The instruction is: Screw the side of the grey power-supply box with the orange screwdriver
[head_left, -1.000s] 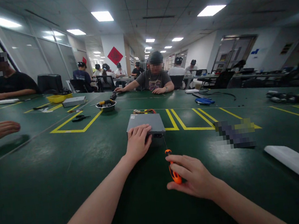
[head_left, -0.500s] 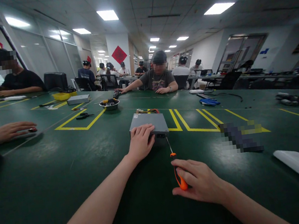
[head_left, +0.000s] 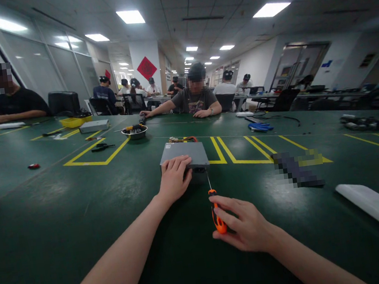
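From where I stand, the grey box [head_left: 191, 153] sits on the green table [head_left: 190, 261] straight ahead of the person, beyond both hands, with wires [head_left: 189, 139] at its far side. It looks wider from side to side than front to back, though at such a low slant I can't be sure which is its long axis. The left hand [head_left: 175, 178] is the nearer one, right on the box: its fingers lie over the near edge, left of the middle, and the thumb is tucked low by the near face. Whether it's clamping or only pressing there, I can't tell. The right hand [head_left: 245, 220] is apart from the box, closer to the person and off to the right, its fingers and thumb closed lightly round the screwdriver [head_left: 219, 219]. What matters is how that tool lines up: its handle is on the person's side, and its thin shaft [head_left: 209, 181] runs away from the person, leaning a touch left, up to the box's near right corner, just beside the socket [head_left: 199, 170]. Whether the tip is seated in anything or merely close to the metal, I can't make out.
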Demonstrator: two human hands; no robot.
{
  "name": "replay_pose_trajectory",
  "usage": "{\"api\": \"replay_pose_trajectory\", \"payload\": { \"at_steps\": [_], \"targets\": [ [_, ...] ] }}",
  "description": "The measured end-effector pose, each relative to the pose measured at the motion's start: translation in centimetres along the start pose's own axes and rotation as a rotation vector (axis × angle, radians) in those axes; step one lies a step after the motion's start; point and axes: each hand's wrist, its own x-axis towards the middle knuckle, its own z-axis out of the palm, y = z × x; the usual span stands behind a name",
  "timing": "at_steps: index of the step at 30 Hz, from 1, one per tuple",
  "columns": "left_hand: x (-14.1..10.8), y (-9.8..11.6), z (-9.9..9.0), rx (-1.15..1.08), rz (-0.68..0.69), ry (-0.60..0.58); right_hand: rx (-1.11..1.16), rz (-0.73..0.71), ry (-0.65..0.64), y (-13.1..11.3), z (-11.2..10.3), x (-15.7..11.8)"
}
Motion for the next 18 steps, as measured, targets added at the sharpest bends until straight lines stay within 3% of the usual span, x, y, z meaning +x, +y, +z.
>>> {"api": "replay_pose_trajectory", "payload": {
  "at_steps": [3, 10, 16, 18],
  "targets": [
    [0.0, 0.07, -0.08, -0.007, 0.0, -0.008, 0.035, 0.036, 0.016, -0.04, 0.5, -0.15],
    [0.0, 0.07, -0.07, -0.012, -0.007, -0.015, 0.019, 0.036, -0.12, -0.41, -0.01, 0.23],
    [-0.03, 0.09, -0.08, -0.007, -0.006, -0.004, 0.005, -0.013, 0.047, -0.25, 0.5, 0.36],
    [-0.03, 0.11, -0.15, -0.003, -0.005, -0.007, 0.023, 0.015, 0.051, -0.32, 0.65, 0.25]
  ]
}}
